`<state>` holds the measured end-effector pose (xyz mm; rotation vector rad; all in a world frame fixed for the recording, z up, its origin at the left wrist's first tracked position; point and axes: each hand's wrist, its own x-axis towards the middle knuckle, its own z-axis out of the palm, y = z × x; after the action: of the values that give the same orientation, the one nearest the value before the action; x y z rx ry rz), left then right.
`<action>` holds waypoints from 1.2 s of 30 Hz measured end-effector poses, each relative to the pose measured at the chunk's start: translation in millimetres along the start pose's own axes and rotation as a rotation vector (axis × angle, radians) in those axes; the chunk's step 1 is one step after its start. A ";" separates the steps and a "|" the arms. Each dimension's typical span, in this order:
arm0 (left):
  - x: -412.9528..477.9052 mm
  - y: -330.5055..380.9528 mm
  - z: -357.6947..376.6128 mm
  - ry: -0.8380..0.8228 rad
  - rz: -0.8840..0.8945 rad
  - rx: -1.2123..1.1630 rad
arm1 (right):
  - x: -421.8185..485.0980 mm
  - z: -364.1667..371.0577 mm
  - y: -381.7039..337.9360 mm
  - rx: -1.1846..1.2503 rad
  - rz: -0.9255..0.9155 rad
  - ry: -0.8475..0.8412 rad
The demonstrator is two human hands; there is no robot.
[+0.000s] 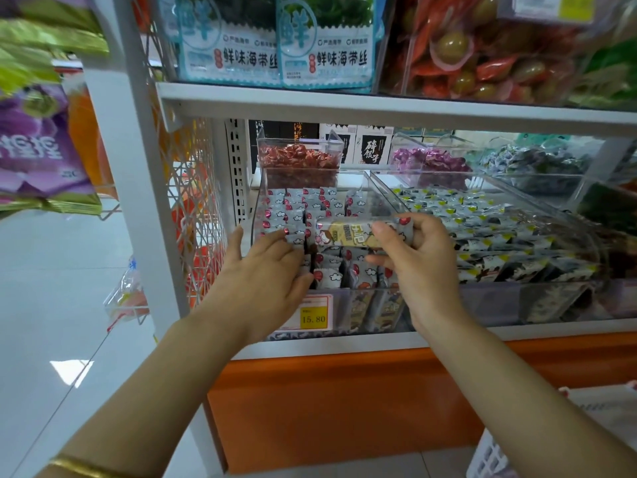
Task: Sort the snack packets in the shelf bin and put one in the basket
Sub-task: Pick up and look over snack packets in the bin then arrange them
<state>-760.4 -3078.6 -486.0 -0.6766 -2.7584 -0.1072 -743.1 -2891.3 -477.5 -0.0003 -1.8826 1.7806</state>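
Note:
A clear plastic shelf bin (344, 301) holds rows of small grey snack packets (300, 208) printed with red balloons and white clouds. My right hand (418, 260) pinches one long packet (348, 234) with a yellow label, lifted sideways above the bin's middle. My left hand (267, 270) reaches into the bin's left side, straight fingers resting on the upright packets there. A white basket (489, 458) shows only as a corner at the bottom right.
A second clear bin (499, 236) of grey and yellow packets sits right beside. Bins of red (298, 158) and purple (431, 160) sweets stand behind. A white shelf board (379, 105) hangs close overhead. A yellow price tag (313, 317) marks the bin front. A wire rack (193, 208) flanks the left.

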 end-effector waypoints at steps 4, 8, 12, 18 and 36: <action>-2.8 0.0 -3.3 0.024 -0.012 -0.041 | 5.6 5.0 -3.2 -0.095 -0.084 -0.030; -6.5 -0.1 -4.6 0.030 -0.006 -0.049 | 18.0 15.9 -8.7 -0.360 -0.195 -0.143; -9.7 -2.0 -5.3 0.024 -0.005 -0.027 | 33.9 33.6 -13.4 -0.544 -0.312 -0.288; -12.6 -8.8 -11.4 0.099 -0.030 -0.029 | 53.7 63.1 -9.9 -0.825 -0.416 -0.499; -12.1 -18.4 -14.7 0.076 -0.094 -0.056 | 81.9 81.8 1.8 -0.923 -0.316 -0.577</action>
<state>-754.8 -3102.3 -475.7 -0.5457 -2.7227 -0.2269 -844.6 -2937.3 -446.2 0.4827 -2.7588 0.6117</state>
